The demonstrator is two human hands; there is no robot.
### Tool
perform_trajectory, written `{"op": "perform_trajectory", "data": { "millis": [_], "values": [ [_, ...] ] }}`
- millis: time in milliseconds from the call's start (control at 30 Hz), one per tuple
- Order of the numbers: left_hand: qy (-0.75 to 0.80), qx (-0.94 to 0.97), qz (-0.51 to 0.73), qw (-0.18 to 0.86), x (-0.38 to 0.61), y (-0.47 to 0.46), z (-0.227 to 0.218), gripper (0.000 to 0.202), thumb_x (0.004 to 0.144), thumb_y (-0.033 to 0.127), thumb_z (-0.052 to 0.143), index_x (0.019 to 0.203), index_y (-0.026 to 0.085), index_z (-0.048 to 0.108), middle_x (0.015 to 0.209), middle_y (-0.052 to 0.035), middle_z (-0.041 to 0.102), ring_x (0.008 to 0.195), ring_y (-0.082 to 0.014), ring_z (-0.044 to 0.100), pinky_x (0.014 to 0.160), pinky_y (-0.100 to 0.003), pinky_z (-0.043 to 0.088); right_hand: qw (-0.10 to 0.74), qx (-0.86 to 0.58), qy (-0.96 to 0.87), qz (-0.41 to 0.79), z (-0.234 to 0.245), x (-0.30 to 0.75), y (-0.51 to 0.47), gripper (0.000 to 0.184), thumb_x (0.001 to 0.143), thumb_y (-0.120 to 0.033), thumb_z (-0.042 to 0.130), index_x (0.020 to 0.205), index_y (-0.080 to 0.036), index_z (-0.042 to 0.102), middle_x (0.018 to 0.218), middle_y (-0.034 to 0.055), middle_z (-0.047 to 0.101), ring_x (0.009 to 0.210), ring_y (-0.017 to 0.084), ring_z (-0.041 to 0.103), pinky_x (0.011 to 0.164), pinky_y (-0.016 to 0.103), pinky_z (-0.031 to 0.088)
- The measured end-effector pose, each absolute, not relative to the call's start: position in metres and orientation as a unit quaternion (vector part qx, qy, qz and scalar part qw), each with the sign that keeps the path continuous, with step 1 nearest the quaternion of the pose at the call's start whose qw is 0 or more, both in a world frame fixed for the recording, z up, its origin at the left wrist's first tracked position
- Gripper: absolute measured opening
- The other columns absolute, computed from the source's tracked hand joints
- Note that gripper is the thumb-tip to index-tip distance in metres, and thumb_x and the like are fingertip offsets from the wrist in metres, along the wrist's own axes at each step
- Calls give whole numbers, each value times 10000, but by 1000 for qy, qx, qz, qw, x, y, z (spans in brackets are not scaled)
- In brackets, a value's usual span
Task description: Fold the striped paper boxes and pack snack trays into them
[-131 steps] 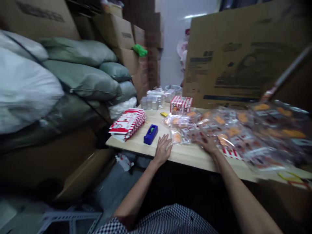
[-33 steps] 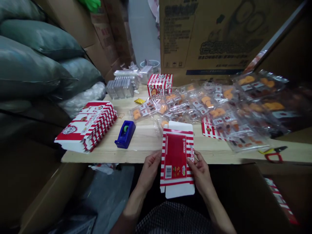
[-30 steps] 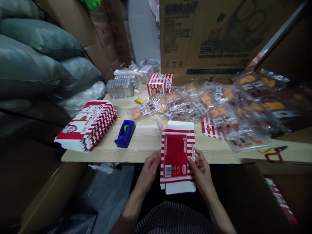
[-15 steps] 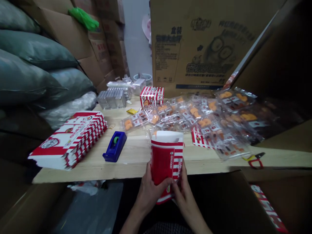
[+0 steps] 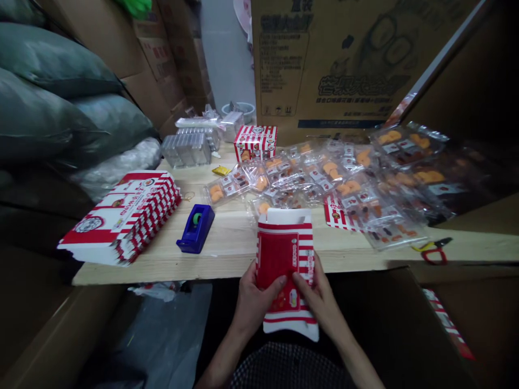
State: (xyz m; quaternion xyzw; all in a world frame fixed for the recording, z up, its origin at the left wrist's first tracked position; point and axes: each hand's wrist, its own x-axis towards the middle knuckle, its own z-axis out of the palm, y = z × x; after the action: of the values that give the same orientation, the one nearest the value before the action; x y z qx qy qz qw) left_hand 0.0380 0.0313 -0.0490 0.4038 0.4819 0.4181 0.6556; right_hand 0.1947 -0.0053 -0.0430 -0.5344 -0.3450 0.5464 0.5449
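A red-and-white striped carton is upright in front of me, just off the near edge of the wooden table. My left hand grips its lower left side, thumb across the red front. My right hand holds its lower right side, fingers pressed on the panel. The white top flap stands up. A stack of flat striped cartons lies at the table's left end. Clear packets of orange snacks spread across the middle and right.
A blue tape dispenser sits left of my hands. One assembled striped box and clear plastic trays stand at the back. Red-handled scissors lie at the right edge. Big cardboard boxes and grey sacks surround the table.
I picked up a flat carton from the table and held it flat by both sides. My hands have since slid lower and pressed it inward, so it has narrowed and bulged open.
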Motion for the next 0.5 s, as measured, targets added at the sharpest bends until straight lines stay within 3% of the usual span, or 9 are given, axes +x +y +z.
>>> {"op": "perform_trajectory", "data": {
  "millis": [100, 200, 300, 367, 433, 500],
  "values": [
    [442, 401, 396, 698, 37, 30, -46, 524, 825, 434, 744, 1231, 140, 593, 1173, -161, 739, 1013, -300, 734, 882, -439, 601, 590, -522, -301, 537, -42, 196, 4, 843, 849, -456, 740, 1559, -319, 306, 1354, 82, 662, 1176, 300, 676, 1001, 464, 557],
    [455, 472, 367, 660, 36, 22, -47, 562, 846, 446, 721, 1300, 156, 561, 1300, -163, 678, 1159, -302, 672, 996, -438, 547, 588, -502, -319, 549, -55, 189, -2, 937, 808, -440, 785, 1573, -313, 260, 1379, 89, 642, 1185, 288, 668, 1038, 466, 528],
    [455, 520, 341, 637, 35, 8, -53, 668, 851, 477, 699, 1406, 165, 497, 1449, -171, 567, 1339, -322, 543, 1122, -455, 447, 558, -521, -370, 530, -72, 181, -16, 925, 852, -521, 717, 1595, -309, 209, 1580, 78, 434, 1463, 260, 397, 1222, 448, 294],
    [461, 534, 347, 619, 36, 0, -60, 725, 834, 506, 699, 1434, 161, 483, 1508, -169, 508, 1433, -333, 434, 1188, -457, 364, 523, -528, -395, 540, -79, 180, -22, 826, 925, -608, 565, 1602, -308, 202, 1645, 55, 317, 1546, 235, 201, 1262, 445, 140],
    [489, 520, 366, 596, 36, -1, -68, 757, 819, 539, 694, 1439, 165, 477, 1515, -165, 502, 1443, -339, 420, 1196, -461, 353, 510, -515, -408, 556, -80, 184, -21, 787, 953, -669, 434, 1609, -316, 182, 1667, 41, 266, 1561, 227, 127, 1262, 438, 125],
    [544, 476, 403, 562, 37, 7, -72, 788, 789, 545, 718, 1436, 176, 458, 1468, -164, 553, 1370, -347, 511, 1146, -466, 421, 494, -509, -410, 574, -74, 189, -15, 764, 963, -675, 389, 1611, -336, 167, 1667, 32, 268, 1554, 235, 166, 1248, 438, 193]
  ]
}}
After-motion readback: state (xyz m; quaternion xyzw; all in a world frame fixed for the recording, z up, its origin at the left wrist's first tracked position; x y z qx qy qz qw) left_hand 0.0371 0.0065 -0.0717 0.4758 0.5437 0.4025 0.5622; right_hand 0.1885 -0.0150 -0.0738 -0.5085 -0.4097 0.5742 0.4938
